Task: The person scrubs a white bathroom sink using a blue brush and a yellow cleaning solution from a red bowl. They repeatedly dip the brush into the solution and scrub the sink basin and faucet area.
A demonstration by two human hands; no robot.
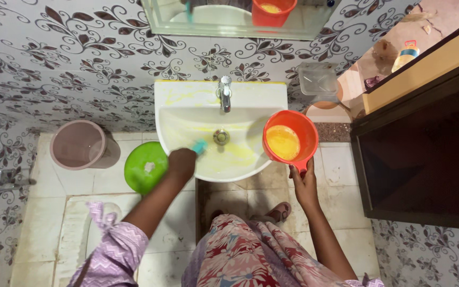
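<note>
Overhead view of a person standing at a white wall-mounted washbasin (187, 98). The left hand (180, 163) reaches over the basin's front left rim, its fingers closed around a teal scrubbing brush (200, 146) whose head rests on the inner wall of the bowl, just left of the drain (221, 137). Yellowish streaks mark the bowl and the ledge beside the chrome tap (225, 93). The right hand (304, 183) grips the handle of an orange plastic mug (291, 139), fingers wrapped around it; the mug is held upright at the basin's right rim and contains a yellow liquid. On the tiled floor (341, 159), a green round lid (145, 167) lies just beside the basin at left, with a pink bucket (78, 144) farther left. A clear plastic container (318, 79) sits to the right of the basin. A mirror (240, 21) hangs on the patterned wall above.
</note>
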